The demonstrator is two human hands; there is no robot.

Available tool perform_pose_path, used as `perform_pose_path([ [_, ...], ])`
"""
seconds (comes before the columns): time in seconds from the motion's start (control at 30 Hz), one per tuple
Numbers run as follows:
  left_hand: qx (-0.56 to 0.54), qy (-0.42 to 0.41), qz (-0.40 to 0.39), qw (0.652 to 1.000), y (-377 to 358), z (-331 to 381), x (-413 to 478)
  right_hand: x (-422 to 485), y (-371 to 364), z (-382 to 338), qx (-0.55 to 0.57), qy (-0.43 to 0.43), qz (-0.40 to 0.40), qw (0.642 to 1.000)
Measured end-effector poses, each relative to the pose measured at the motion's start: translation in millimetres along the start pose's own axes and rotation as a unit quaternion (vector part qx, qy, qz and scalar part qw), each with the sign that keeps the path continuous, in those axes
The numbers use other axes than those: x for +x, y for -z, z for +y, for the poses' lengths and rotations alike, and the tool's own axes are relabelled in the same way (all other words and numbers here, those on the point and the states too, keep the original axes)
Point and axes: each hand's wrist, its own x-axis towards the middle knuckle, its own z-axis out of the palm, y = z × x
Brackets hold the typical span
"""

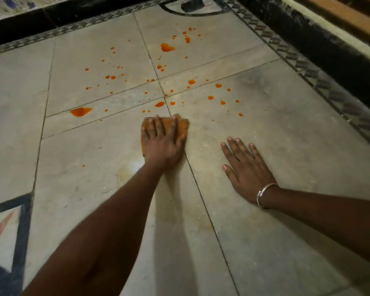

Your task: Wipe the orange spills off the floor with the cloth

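Orange spills dot the grey tiled floor (286,146) ahead of me. A big blot (81,111) lies at the left, another big blot (166,47) further back, and several small drops (210,97) lie scattered between them. A folded, orange-stained cloth (183,126) lies flat on the floor just short of the nearest drops. My left hand (161,142) presses down on it with straight, spread fingers. My right hand (247,167) rests flat on the bare floor to the right, fingers straight, a silver bangle on the wrist.
A black skirting (329,52) with a patterned tile border runs along the right and the back. A black inlay line (23,221) crosses the floor at the lower left. A dark object (191,5) stands at the far top. Faint wet streaks show on the tiles near my arms.
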Motion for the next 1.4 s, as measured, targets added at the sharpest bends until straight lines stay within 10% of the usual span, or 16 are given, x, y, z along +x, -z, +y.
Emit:
perform_pose_path([
  [0.33, -0.066, 0.175, 0.029, 0.982, -15.3, 20.8, -132.3, -5.0, 4.9, -9.1, 0.013, 0.005, -0.019, 1.0],
  [0.63, -0.043, -0.034, 0.015, 0.998, -13.8, 73.2, -111.7, -18.3, 3.9, -20.8, 0.004, 0.049, -0.018, 0.999],
  [1.0, -0.062, 0.25, 0.037, 0.966, -13.2, -33.2, -185.3, -16.9, 11.4, -18.1, 0.01, 0.057, -0.069, 0.996],
  [1.3, -0.124, 0.115, 0.011, 0.986, -26.3, 80.3, -253.2, -7.4, 39.8, -33.9, 0.016, 0.044, -0.151, 0.987],
  [1.4, -0.142, 0.053, -0.138, 0.979, 5.7, 102.8, -246.8, -3.5, 53.4, -36.3, 0.086, 0.058, -0.162, 0.981],
])
